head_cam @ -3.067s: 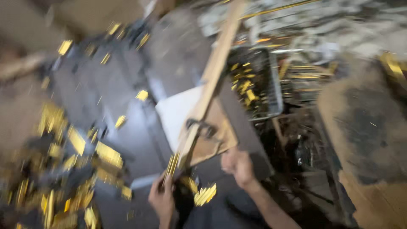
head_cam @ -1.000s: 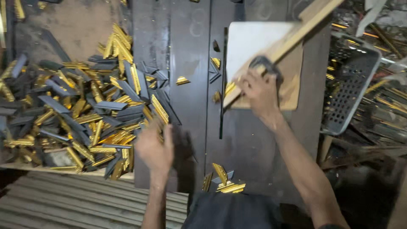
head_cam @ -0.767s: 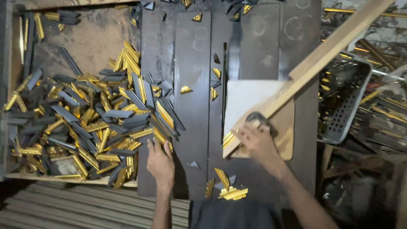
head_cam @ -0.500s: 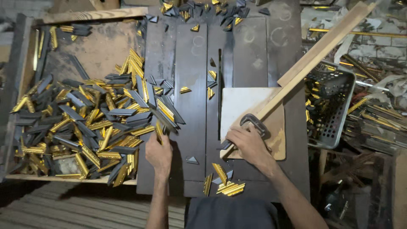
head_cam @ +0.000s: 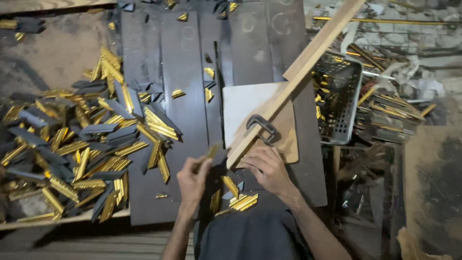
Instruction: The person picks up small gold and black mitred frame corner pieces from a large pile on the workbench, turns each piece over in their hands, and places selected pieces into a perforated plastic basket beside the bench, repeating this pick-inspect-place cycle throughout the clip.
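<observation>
Gold strip (head_cam: 211, 153): pinched in the left hand (head_cam: 193, 179), just beside the wooden bar's (head_cam: 293, 82) lower end.
Right hand (head_cam: 267, 167): lay open on the board (head_cam: 250, 108), below the clamp (head_cam: 263, 128).
Worktop (head_cam: 185, 120): dark, strip pile (head_cam: 82, 144) left.
Basket (head_cam: 339, 103): right.

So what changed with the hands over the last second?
The left hand came in from the pile's edge and now grips a short gold-and-black strip at the wooden bar's lower end. The right hand stayed by the clamp; the pile looks unchanged.
</observation>
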A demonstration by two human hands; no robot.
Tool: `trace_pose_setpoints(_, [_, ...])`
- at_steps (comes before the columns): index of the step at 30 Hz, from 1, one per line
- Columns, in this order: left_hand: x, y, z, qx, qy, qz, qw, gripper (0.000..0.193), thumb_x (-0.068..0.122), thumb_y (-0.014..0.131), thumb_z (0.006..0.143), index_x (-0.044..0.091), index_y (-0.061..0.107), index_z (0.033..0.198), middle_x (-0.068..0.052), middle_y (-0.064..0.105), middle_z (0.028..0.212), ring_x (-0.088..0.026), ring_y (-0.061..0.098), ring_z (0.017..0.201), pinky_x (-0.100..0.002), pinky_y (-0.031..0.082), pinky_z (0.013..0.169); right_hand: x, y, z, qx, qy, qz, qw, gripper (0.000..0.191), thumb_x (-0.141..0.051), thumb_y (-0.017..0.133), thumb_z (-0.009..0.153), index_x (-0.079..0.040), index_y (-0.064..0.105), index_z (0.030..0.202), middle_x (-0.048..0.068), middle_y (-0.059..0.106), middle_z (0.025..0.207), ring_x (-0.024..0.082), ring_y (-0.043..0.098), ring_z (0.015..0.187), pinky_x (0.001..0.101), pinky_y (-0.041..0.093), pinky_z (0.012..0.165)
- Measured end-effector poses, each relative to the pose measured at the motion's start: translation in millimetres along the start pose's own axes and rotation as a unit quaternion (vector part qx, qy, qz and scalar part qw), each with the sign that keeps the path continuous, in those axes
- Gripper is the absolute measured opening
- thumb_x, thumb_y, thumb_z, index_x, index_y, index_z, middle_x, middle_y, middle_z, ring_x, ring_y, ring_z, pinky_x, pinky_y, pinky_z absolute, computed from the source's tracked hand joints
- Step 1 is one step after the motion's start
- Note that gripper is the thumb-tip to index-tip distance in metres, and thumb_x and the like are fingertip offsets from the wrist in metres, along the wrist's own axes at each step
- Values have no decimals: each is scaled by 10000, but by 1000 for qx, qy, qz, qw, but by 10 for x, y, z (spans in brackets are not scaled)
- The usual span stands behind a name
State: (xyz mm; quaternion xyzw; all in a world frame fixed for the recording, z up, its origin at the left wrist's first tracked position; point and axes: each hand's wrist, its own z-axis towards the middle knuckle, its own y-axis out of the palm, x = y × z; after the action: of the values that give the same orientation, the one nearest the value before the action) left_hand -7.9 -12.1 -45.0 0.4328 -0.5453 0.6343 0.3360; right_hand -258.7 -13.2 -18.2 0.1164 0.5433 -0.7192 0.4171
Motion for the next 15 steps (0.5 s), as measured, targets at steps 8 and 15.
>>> trace_pose_setpoints(8, [263,486,304,-122,60,233,963,260,333,708,985,91,727,893,-117,732,815,-340,705,726,-434,531,615,258,77,311,-103,-125,-179,971,409,-239,745,805,-122,762,1196,20,703,1196,232,614,1247,427,429,919])
trace_pose_setpoints(15, [264,-83,547,-43,69,322,943,179,259,714,939,121,759,1043,-45,759,1038,-270,680,915,-440,476,774,1157,457,1204,-72,-136,-227,962,363,-157,664,880,-212,748,1228,39,694,1241,179,641,1147,478,430,854])
